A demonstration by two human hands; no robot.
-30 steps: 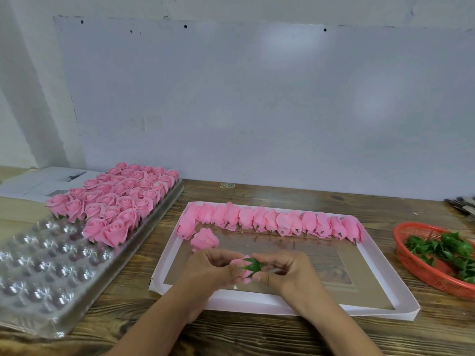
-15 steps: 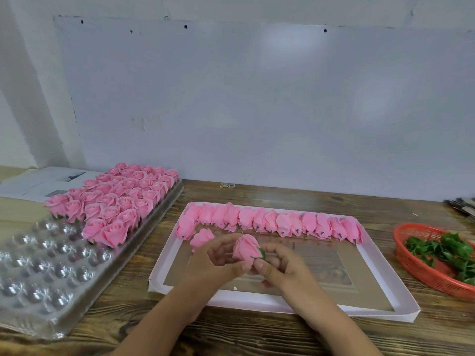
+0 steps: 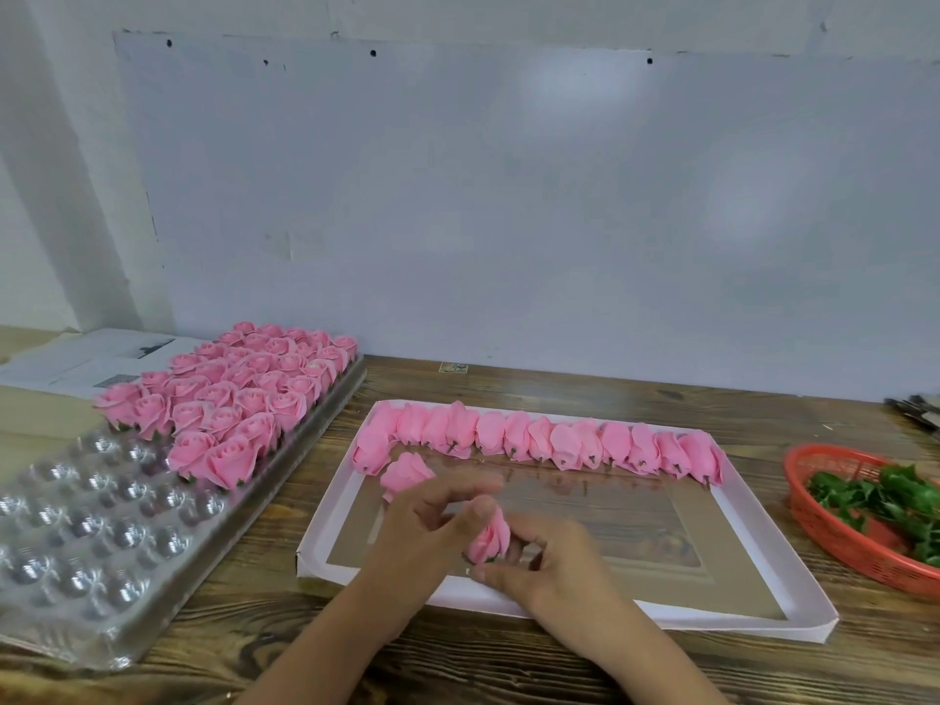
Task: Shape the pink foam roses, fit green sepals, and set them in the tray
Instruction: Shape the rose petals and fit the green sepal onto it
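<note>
Upright pink rose (image 3: pixel 489 535), green-based

brown wood-grain table (image 3: pixel 508 669); white printed paper sheets (image 3: pixel 76 361) far left; pale grey wall board (image 3: pixel 508 221) behind; dark metal tools (image 3: pixel 918 409) at right edge, blurred.
</note>
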